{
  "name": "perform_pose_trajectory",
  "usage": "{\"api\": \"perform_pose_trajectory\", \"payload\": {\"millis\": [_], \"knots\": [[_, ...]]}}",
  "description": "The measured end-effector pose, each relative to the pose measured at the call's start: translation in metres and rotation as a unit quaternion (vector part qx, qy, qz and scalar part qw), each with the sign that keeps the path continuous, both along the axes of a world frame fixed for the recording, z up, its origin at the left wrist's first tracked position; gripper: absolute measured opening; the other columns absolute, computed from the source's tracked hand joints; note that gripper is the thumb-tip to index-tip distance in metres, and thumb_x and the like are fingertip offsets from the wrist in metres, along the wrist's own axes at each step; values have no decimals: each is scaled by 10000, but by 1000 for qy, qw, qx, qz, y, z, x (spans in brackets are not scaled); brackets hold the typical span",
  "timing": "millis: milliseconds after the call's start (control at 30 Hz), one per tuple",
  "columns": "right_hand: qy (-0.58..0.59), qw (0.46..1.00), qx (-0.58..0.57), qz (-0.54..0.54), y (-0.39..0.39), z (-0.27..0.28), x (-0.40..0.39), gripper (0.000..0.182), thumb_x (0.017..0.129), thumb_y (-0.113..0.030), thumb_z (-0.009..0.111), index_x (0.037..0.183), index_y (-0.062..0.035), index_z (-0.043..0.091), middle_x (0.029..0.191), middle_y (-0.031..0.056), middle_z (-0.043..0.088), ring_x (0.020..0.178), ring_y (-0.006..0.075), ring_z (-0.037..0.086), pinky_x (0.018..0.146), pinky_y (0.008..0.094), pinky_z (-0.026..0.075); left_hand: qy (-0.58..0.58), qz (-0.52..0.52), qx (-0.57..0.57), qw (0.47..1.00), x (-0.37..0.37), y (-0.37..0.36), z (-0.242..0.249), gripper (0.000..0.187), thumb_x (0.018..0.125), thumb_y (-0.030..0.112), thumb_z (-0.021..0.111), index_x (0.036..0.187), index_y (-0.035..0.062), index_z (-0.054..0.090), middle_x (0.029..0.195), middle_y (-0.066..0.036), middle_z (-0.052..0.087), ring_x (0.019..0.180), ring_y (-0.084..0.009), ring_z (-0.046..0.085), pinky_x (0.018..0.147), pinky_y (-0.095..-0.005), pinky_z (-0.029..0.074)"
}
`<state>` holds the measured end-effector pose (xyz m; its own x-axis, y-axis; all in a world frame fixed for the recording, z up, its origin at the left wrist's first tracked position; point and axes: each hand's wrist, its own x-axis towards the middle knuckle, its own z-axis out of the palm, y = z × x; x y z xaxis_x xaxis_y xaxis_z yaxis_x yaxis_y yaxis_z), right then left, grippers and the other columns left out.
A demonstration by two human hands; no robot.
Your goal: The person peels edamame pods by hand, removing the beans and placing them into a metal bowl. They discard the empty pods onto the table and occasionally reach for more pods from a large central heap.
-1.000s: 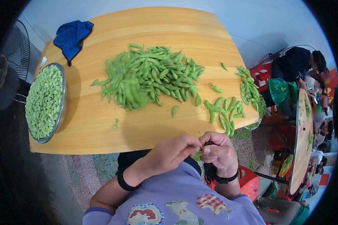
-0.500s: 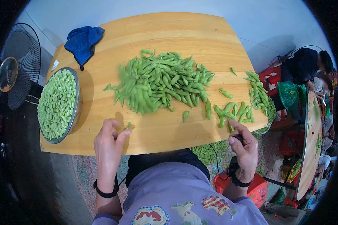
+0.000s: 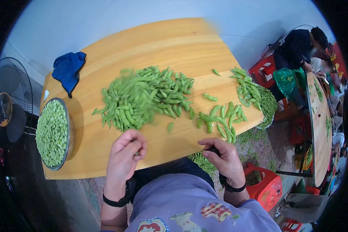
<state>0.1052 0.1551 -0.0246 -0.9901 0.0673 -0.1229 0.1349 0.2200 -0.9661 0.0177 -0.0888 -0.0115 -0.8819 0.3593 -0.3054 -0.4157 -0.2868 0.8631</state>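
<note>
Well left of the hands stands a bowl [image 3: 70, 133] full of shelled beans [image 3: 51, 133]; beyond it lies a blue cloth [image 3: 68, 70]. The left hand [image 3: 128, 152] is curled in over the table [image 3: 172, 146], thumb against fingers, closed on a green bit [image 3: 137, 153]; whether bean or husk, I cannot tell. Just beyond it spreads the main pile [image 3: 143, 98] of unopened pods, and a lone pod [image 3: 170, 127] lies between pile and right hand. The right hand [image 3: 205, 149] is well apart from the left, thumb and forefinger tips parted; I cannot tell whether the dark thing [image 3: 214, 149] there is held or worn. Loose pods [image 3: 225, 120] lie just beyond that hand, more [image 3: 246, 87] farther right.

The step in hand looks like shelling, between one pod and another. As I judge it, the next move calls for a free left pinch and a light grip on a single pod.
</note>
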Motion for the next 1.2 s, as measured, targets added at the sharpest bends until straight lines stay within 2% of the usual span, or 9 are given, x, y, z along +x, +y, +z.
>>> {"api": "perform_pose_trajectory", "payload": {"millis": [133, 200, 333, 733, 867, 933, 967, 1033, 1200], "knots": [[19, 1000, 24, 8, 1, 3, 3, 263, 770, -51, 623, 1027, -15, 582, 728, 71, 570, 635, 138, 529, 594, 261, 433, 62, -20, -104, 992, -26, 42, 14, 91, 843, 65, 477, 844, 7, 547, 674, 5, 486, 565, -87, 425, 466, -219, 314], [24, 1000, 20, 1, 2, 3, 4, 262, 770, -56, 624, 1026, -17, 583, 727, 74, 571, 637, 143, 531, 596, 262, 434, 353, -56, -282, 890, -43, 57, 0, 123, 834, 109, 516, 808, 0, 565, 664, -50, 545, 608, -159, 523, 531, -279, 404], [48, 999, 18, -6, 6, 2, 9, 262, 771, -69, 629, 1025, -20, 583, 736, 83, 580, 650, 154, 540, 597, 266, 436, 469, -144, -368, 790, -66, 77, 5, 130, 811, 118, 513, 841, 9, 577, 751, -195, 572, 694, -355, 558, 610, -386, 445], [58, 998, 29, -20, 17, 6, 18, 260, 769, -68, 630, 1017, -5, 584, 753, 101, 596, 674, 156, 562, 605, 272, 447, 643, -355, -534, 419, -89, 95, -5, 104, 755, 91, 492, 838, 38, 524, 683, -145, 548, 664, -319, 587, 553, -395, 475], [45, 998, 15, -29, 18, 6, 18, 255, 774, -65, 624, 1019, -6, 582, 751, 93, 591, 680, 152, 561, 619, 267, 450, 662, -338, -510, 433, -89, 94, -11, 90, 776, 93, 522, 819, 18, 499, 635, -100, 535, 624, -260, 594, 506, -358, 461], [14, 998, -33, -50, 19, 8, 15, 251, 781, -67, 618, 1022, -7, 580, 755, 79, 584, 687, 144, 554, 627, 263, 448, 404, -252, -343, 810, -84, 90, -12, 97, 816, 112, 550, 802, 27, 505, 597, -12, 493, 503, -141, 517, 409, -265, 380], [14, 998, -34, -53, 17, 9, 12, 251, 781, -67, 618, 1022, -7, 580, 755, 79, 584, 687, 144, 554, 627, 263, 448, 404, -254, -343, 809, -82, 87, -10, 97, 816, 112, 550, 802, 27, 505, 597, -12, 493, 503, -141, 517, 409, -265, 380], [79, 995, -22, -51, 13, 10, 2, 237, 791, -84, 613, 1012, -5, 581, 763, 66, 581, 684, 132, 542, 615, 257, 441, -7, -241, -146, 960, -78, 82, -7, 123, 842, 143, 561, 782, 44, 521, 602, 42, 453, 443, -44, 381, 372, -189, 267], [99, 995, -7, -28, 0, 3, -30, 228, 804, -119, 611, 994, 3, 577, 771, 72, 584, 679, 120, 529, 602, 247, 432, -25, -166, -111, 980, -75, 77, -7, 101, 822, 133, 575, 760, 71, 525, 568, 46, 422, 414, -27, 296, 371, -176, 190]]}}
